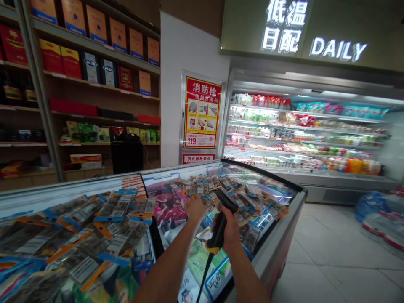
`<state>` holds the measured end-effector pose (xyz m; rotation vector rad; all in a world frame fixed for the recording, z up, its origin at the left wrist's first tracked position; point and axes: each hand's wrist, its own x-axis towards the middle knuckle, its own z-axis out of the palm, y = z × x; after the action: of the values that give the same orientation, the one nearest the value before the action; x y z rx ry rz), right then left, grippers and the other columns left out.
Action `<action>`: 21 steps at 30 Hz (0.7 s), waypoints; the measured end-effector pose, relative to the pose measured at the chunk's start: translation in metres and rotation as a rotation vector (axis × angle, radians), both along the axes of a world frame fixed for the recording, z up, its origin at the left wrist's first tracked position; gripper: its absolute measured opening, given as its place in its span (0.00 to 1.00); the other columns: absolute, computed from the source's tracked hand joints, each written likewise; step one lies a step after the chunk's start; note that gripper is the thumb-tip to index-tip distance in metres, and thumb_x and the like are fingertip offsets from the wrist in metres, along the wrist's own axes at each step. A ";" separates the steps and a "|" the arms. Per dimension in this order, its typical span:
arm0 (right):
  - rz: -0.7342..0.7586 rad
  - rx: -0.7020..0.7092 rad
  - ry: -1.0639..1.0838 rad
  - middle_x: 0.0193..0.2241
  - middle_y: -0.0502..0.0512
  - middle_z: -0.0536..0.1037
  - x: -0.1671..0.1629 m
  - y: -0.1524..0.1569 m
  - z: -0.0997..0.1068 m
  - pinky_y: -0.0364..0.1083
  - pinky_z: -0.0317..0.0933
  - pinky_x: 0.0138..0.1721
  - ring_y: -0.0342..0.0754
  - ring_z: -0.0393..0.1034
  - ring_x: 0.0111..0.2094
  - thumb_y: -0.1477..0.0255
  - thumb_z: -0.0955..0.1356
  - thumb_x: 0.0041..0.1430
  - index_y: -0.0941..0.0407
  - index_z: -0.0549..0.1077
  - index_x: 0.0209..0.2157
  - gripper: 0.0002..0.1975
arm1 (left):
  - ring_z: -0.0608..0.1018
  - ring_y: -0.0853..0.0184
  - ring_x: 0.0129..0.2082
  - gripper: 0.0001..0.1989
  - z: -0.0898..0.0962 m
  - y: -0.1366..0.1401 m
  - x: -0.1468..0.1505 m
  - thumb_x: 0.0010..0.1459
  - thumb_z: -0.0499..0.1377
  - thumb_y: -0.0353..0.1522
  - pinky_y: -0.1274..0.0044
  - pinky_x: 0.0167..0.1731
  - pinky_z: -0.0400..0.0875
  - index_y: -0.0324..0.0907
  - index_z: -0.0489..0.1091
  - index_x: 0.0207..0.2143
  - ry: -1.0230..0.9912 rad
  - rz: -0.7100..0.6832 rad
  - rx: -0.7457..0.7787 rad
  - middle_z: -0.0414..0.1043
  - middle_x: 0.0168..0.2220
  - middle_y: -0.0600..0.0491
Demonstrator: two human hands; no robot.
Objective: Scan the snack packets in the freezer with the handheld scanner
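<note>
My right hand [229, 227] is wrapped round the handle of a black and yellow barcode scanner [218, 229]. Its head tilts up and to the left over the packets, and a black cable hangs from its base. My left hand [196, 208] reaches forward, fingers closed at the lower edge of a clear packet [196, 188] with a barcode label and an orange edge; the fingertips are partly hidden. Similar flat packets [115, 206] with blue and orange edges lie heaped around both hands. Pink bags [168, 206] sit just left of my left hand.
Glass-topped chest freezer [288, 244] walls surround the goods, with a dark rim [265, 170] at the far right. Behind stand shelves of boxes [96, 25], a red fire hydrant poster [202, 111] and a lit refrigerated display [303, 126]. Tiled floor [334, 261] lies to the right.
</note>
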<state>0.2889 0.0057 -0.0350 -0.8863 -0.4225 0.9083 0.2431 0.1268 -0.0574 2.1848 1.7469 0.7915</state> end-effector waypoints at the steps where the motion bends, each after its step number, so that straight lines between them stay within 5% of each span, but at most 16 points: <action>1: 0.003 0.002 -0.005 0.10 0.45 0.66 -0.001 0.000 0.000 0.38 0.50 0.10 0.39 0.57 0.10 0.63 0.67 0.41 0.58 0.66 0.22 0.12 | 0.65 0.49 0.49 0.28 -0.001 0.003 0.001 0.38 0.61 0.39 0.63 0.44 0.58 0.35 0.65 0.43 -0.025 -0.019 0.001 0.66 0.45 0.38; 4: 0.028 0.010 -0.016 0.12 0.47 0.68 -0.003 -0.001 0.001 0.38 0.51 0.10 0.39 0.58 0.11 0.62 0.67 0.41 0.59 0.67 0.23 0.13 | 0.70 0.53 0.44 0.25 0.001 0.017 -0.008 0.35 0.63 0.30 0.69 0.39 0.63 0.35 0.66 0.40 -0.246 -0.091 -0.096 0.69 0.42 0.39; 11: 0.101 0.025 -0.046 0.12 0.46 0.67 -0.008 -0.004 0.001 0.39 0.52 0.10 0.39 0.58 0.10 0.61 0.68 0.40 0.59 0.67 0.25 0.15 | 0.70 0.74 0.18 0.07 0.018 0.034 -0.034 0.41 0.57 0.20 0.82 0.21 0.65 0.38 0.67 0.24 -1.253 -0.065 -0.403 0.66 0.18 0.57; 17: 0.157 0.032 -0.079 0.12 0.48 0.68 -0.010 -0.002 -0.004 0.40 0.54 0.11 0.40 0.59 0.10 0.62 0.67 0.42 0.59 0.67 0.23 0.14 | 0.72 0.74 0.19 0.09 0.019 0.031 -0.026 0.45 0.53 0.18 0.79 0.25 0.69 0.39 0.62 0.21 -1.674 -0.053 -0.496 0.66 0.19 0.57; 21: 0.241 0.031 -0.035 0.13 0.48 0.68 -0.012 -0.003 -0.005 0.39 0.53 0.11 0.40 0.59 0.11 0.62 0.66 0.44 0.59 0.67 0.24 0.14 | 0.72 0.73 0.19 0.07 0.009 0.032 -0.014 0.44 0.53 0.20 0.79 0.25 0.67 0.40 0.63 0.23 -1.734 -0.091 -0.491 0.68 0.19 0.57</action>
<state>0.2772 0.0030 -0.0401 -0.8349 -0.5814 1.1044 0.2288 0.1593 -0.0482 0.5751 0.6926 1.3371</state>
